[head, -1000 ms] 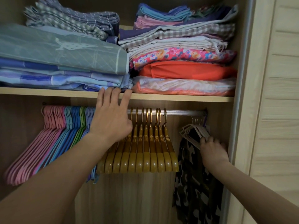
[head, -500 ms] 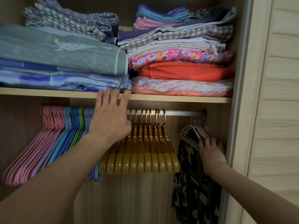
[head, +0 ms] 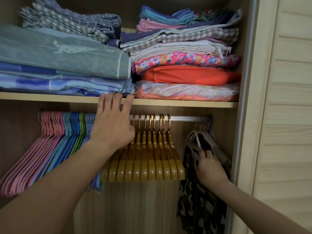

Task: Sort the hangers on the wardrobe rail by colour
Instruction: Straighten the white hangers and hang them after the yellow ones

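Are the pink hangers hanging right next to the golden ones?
No, the pink hangers hang at the rail's far left, with blue and green hangers between them and the golden hangers.

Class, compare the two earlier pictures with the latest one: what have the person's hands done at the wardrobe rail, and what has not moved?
The right hand has closed its fingers on the pale hangers at the rail's right end; earlier it only lay against them. The left hand stays put, fingertips on the shelf edge. The wooden hangers and the pink hangers hang as before.
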Motion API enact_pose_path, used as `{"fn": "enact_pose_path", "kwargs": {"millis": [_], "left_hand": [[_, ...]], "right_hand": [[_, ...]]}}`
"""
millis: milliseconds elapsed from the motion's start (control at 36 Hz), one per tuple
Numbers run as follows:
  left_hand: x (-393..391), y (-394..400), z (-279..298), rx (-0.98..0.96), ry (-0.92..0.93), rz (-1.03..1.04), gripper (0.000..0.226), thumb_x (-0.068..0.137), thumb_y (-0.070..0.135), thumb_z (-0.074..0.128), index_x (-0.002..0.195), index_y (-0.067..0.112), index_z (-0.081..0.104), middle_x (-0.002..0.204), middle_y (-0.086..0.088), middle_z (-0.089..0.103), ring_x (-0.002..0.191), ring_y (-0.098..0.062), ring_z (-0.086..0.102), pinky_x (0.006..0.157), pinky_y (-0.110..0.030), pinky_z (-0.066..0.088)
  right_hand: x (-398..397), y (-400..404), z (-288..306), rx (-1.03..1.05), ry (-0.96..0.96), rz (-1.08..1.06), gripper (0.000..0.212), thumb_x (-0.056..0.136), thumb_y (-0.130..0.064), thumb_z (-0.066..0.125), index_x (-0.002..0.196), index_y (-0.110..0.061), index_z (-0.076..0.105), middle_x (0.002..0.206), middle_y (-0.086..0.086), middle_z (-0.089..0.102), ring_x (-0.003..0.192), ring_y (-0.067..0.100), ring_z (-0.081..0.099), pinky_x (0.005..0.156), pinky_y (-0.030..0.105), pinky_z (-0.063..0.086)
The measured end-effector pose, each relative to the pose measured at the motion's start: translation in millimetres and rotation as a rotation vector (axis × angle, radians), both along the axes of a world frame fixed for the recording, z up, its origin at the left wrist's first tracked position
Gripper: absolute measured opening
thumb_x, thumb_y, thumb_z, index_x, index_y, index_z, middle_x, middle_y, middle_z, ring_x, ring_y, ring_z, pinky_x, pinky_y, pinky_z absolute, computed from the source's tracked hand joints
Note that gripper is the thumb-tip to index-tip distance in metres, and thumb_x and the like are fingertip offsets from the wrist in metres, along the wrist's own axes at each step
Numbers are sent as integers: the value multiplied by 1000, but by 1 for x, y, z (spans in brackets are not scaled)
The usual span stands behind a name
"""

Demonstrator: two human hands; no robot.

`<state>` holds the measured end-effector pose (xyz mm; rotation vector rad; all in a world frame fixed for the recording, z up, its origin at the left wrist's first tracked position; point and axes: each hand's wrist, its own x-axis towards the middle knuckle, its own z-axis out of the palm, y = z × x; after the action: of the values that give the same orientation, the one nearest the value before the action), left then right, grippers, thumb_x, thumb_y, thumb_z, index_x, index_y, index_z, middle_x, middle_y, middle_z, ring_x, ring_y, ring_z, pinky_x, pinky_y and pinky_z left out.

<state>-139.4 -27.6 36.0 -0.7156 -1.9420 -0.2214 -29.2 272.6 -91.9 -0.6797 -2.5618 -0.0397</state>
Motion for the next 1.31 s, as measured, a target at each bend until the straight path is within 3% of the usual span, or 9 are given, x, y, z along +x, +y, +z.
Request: {"fn": "enact_pose_path", "kwargs": {"millis": [83,222,306,389,611,861,1056,1194,1306], "left_hand": [[0,0,0,2,8,1,90,73,33,67,152,12,30,145,-22,40,143,-42,31,126,-58,13],[1,0,0,3,0,-4,90,74,33,67,153,12,29,146,-22,40,144,-42,31,126,-58,13],[1,-1,0,6,1,-4,89,75,32,68,153,12,30,147,-22,41,144,-42,31,126,-58,13],[2,-1,0,7,-1,-4,89,75,32,68,153,13,29,147,-22,40,144,-42,31,126,-58,13],[-1,2,-1,8,-8,4,90,74,33,67,152,13,29,146,-22,39,144,-42,30,126,-58,11],[-2,1,-1,-3,-4,-3,91,75,33,67,154,13,27,147,-22,38,145,-42,29,126,-58,11],[0,-1,0,10,-77,-44,95,77,32,68,158,16,22,157,-20,30,153,-40,16,127,-57,5],[45,-7,-47,162,-358,-344,82,92,27,67,161,25,23,169,-4,8,157,-27,7,129,-51,12],[98,-25,-183,244,-733,-563,53,97,16,64,146,29,49,147,15,32,126,15,33,111,-13,31]], "right_hand": [[-4,1,1,-393,148,30,61,101,-26,57,152,-12,27,132,13,54,100,22,56,78,33,50],[-11,10,2,-639,252,-17,45,103,-25,53,143,-11,39,119,11,62,89,21,57,77,32,51],[-12,16,1,-573,199,-81,16,103,-17,50,113,-8,58,101,10,65,79,18,59,72,30,51],[-8,16,0,-395,86,-110,21,102,-8,48,85,-8,61,82,5,62,68,15,59,62,30,53],[-3,5,20,117,34,-169,17,100,-7,51,115,-11,57,93,4,72,75,19,72,49,25,42],[-14,2,41,131,47,-95,15,96,-4,56,109,-10,60,94,7,70,83,24,71,58,29,50],[-7,-14,-27,-32,-22,-61,10,96,-9,60,97,-18,60,79,-6,59,63,8,54,57,23,50],[20,-34,-127,-195,-105,-29,17,98,-5,54,86,-17,54,75,-4,53,64,15,52,59,30,49],[53,-62,-218,-412,-292,-6,14,95,-8,53,85,-18,53,74,-2,49,85,30,65,66,32,45]]}}
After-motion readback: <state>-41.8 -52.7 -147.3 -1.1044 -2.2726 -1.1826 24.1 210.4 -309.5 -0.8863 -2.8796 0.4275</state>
